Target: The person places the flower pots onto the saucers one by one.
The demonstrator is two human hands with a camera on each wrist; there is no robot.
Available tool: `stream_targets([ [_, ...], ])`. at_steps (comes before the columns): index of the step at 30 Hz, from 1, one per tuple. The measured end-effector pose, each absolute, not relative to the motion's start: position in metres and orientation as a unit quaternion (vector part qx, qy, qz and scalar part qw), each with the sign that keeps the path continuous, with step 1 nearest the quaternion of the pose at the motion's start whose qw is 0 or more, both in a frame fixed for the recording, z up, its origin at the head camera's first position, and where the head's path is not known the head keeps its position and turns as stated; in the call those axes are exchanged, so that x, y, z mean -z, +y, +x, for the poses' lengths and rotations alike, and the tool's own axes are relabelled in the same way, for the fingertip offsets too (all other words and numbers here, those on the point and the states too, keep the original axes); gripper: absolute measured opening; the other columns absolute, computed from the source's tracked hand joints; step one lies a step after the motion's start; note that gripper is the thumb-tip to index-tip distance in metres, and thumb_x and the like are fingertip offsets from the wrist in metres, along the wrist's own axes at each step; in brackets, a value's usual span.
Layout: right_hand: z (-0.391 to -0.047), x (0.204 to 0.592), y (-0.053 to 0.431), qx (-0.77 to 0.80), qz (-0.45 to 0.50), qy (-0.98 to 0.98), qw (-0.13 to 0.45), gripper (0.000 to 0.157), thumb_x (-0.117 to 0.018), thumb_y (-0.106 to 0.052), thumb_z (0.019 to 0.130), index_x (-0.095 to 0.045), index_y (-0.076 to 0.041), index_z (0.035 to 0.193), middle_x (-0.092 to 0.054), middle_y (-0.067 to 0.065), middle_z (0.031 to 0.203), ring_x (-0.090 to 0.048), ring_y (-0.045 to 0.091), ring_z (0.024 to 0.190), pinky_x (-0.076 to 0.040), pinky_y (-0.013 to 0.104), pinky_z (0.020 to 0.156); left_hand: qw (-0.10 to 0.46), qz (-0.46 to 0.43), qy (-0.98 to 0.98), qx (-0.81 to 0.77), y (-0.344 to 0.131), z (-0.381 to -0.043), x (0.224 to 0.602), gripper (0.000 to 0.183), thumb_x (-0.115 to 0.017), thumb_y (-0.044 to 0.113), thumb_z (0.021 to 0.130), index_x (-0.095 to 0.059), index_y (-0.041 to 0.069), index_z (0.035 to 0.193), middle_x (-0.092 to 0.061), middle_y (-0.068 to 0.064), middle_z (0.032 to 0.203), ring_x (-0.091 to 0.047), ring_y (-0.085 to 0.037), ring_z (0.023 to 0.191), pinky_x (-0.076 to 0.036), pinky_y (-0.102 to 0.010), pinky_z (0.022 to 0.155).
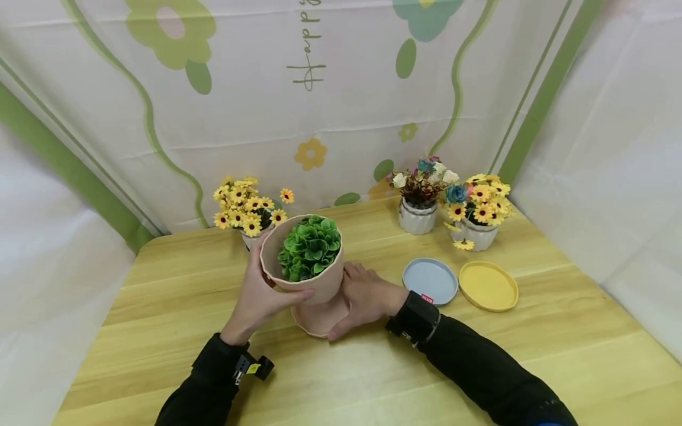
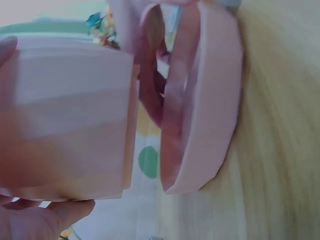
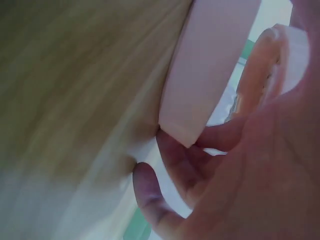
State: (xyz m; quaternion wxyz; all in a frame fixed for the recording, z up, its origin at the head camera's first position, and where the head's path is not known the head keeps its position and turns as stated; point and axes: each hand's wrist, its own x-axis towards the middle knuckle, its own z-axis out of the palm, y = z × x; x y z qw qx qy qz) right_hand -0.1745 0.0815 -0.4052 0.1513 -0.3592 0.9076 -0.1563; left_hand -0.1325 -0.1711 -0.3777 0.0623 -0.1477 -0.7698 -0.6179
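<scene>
My left hand [image 1: 261, 302] grips a pale pink flowerpot [image 1: 319, 289], its thumb across the near side and its other fingers mostly hidden at the far left. A round green leafy plant [image 1: 311, 247] sits inside the pot, which leans toward me. Below it is a matching pink saucer [image 1: 314, 319]; the left wrist view shows a gap between the pot's base and the saucer [image 2: 215, 100]. With my right hand [image 1: 369, 296] I hold the saucer by its right side, thumb at the near rim. Fingers bend around its edge [image 3: 205, 65] in the right wrist view.
A blue saucer [image 1: 430, 281] and a yellow saucer [image 1: 488, 286] lie right of my hands on the wooden table [image 1: 298, 384]. Behind are potted yellow flowers [image 1: 247, 207], a mixed flower pot [image 1: 418, 216] and another yellow-flowered pot [image 1: 476, 234]. A printed cloth [image 1: 256, 112] hangs behind.
</scene>
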Motion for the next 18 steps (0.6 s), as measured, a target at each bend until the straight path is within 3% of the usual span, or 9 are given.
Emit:
stream_targets([
  [5,-0.182,0.405,0.085,0.206,-0.342,0.899,0.181,0.134,-0.083,-0.075,0.074,-0.021,0.000,0.166,-0.041,0.013,0.153,-0.042,0.027,0.138,-0.044,0.049,0.114,0.062,-0.147,-0.760,0.630,-0.167,-0.133,0.380,0.127,-0.095,-0.002,0.072,-0.018,0.026,0.168,-0.034,0.005,0.167,-0.037,-0.019,0.152,-0.047,-0.028,0.118],
  [10,-0.198,0.406,0.090,0.385,-0.389,0.811,0.206,0.107,-0.096,-0.042,0.077,-0.034,-0.023,0.162,-0.049,0.000,0.152,-0.046,0.017,0.140,-0.037,0.043,0.125,0.047,-0.163,-0.762,0.625,-0.165,-0.132,0.385,0.123,-0.094,0.000,0.074,-0.018,0.025,0.168,-0.032,0.003,0.169,-0.038,-0.022,0.154,-0.046,-0.029,0.120],
  [12,-0.203,0.407,0.092,0.436,-0.418,0.769,0.210,0.103,-0.097,-0.030,0.077,-0.035,-0.029,0.159,-0.049,-0.008,0.156,-0.044,0.012,0.145,-0.031,0.040,0.129,0.032,-0.169,-0.765,0.621,-0.163,-0.131,0.387,0.122,-0.094,0.002,0.075,-0.019,0.025,0.168,-0.033,0.002,0.168,-0.039,-0.023,0.153,-0.048,-0.028,0.119],
  [14,-0.206,0.407,0.094,0.460,-0.437,0.742,0.218,0.104,-0.097,-0.022,0.078,-0.033,-0.029,0.160,-0.047,-0.009,0.159,-0.042,0.012,0.149,-0.029,0.041,0.132,0.018,-0.171,-0.766,0.620,-0.161,-0.130,0.390,0.121,-0.094,0.003,0.076,-0.019,0.027,0.167,-0.035,0.001,0.166,-0.041,-0.023,0.150,-0.049,-0.028,0.117],
  [18,-0.208,0.407,0.097,0.452,-0.450,0.738,0.220,0.103,-0.095,-0.022,0.080,-0.032,-0.025,0.161,-0.044,-0.006,0.162,-0.041,0.014,0.151,-0.029,0.041,0.132,0.012,-0.166,-0.774,0.610,-0.160,-0.129,0.393,0.120,-0.095,0.005,0.075,-0.021,0.029,0.166,-0.036,0.001,0.165,-0.041,-0.022,0.149,-0.050,-0.028,0.115],
])
